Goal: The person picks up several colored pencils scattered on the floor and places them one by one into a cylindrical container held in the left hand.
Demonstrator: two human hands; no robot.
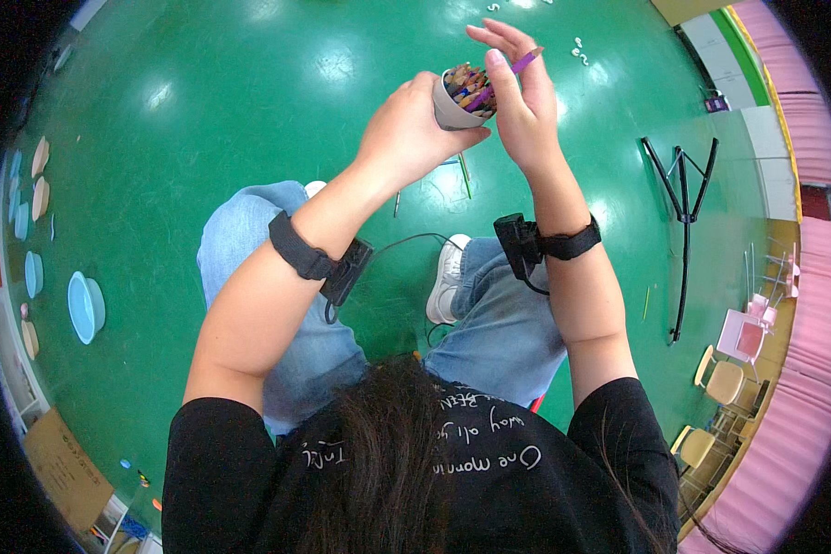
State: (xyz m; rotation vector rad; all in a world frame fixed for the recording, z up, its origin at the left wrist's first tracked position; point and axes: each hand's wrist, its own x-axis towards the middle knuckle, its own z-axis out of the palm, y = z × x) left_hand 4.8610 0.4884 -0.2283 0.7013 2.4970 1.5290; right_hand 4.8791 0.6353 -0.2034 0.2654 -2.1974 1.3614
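Near the top centre of the frame, the person's left hand (406, 125) is wrapped around a small grey cup (454, 109) packed with coloured pencils (468, 88), its fingers closed on the cup's side and tilting its mouth toward the right hand. The right hand (523, 97) sits just beside the cup on the right, pinching a purple pencil (510, 72) between thumb and fingers while the other fingers spread upward; the pencil's lower end reaches in among the pencils in the cup. Both forearms rise from the lower edge, each wearing a black wrist strap (297, 247) with a small device and cable. Below the hands are knees in blue jeans and white shoes (448, 277) on a green floor (203, 111). A light blue bowl (85, 307) lies at the left edge, and a black folded stand (683, 208) lies at the right.
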